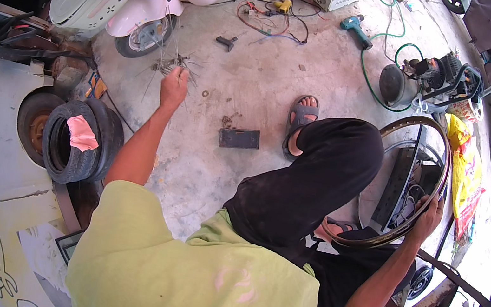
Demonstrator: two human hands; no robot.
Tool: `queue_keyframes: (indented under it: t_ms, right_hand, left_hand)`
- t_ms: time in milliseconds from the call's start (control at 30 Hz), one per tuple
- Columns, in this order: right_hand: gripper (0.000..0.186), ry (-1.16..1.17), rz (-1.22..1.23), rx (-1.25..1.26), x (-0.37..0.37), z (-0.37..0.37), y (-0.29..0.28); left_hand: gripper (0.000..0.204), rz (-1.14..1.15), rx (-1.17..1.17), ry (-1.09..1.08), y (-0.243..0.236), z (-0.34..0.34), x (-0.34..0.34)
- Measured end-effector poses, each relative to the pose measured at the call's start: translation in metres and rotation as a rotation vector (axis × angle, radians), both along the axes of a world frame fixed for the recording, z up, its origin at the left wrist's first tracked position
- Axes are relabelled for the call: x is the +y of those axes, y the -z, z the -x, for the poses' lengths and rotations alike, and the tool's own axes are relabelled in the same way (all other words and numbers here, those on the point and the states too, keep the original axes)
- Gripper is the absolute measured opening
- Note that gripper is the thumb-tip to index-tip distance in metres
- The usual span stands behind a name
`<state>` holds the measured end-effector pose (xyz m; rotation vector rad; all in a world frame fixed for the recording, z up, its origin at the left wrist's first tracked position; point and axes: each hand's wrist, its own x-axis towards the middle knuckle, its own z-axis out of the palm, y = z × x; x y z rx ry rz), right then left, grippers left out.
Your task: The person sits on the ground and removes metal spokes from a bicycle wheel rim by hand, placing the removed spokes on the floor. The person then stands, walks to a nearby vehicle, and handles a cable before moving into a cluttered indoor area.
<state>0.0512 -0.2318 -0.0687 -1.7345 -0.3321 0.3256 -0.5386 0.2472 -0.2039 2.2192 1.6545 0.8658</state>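
Rim point(447, 164) close beside bent knee point(362, 145)

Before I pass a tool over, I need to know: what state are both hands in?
Left hand: closed, apparently holding spokes.
Right hand: closed, holding the rim.

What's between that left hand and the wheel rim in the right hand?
In the head view, going from the left hand to the wheel rim: floor with a small ring on it, then a sandaled foot, then a black-trousered knee.
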Motion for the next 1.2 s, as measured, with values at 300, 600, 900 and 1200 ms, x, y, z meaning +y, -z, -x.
queue_keyframes:
  t_ms: [300,600,900,1200]
  right_hand:
    - [0.022,0.015,0.019,0.025,0.004,0.004,-0.001]
    - [0.024,0.029,-0.01,0.04,0.005,0.016,-0.006]
    - [0.029,0.017,-0.016,0.05,0.006,0.023,-0.009]
    - [0.032,-0.01,0.025,0.05,0.013,0.029,-0.01]
  left_hand:
    - [0.02,0.201,0.113,0.01,0.038,-0.038,-0.065]
    - [0.02,0.248,0.249,0.195,0.071,-0.085,-0.101]
    - [0.019,0.326,0.346,0.299,0.111,-0.083,-0.14]
    - [0.026,0.413,0.438,0.537,0.149,-0.073,-0.155]
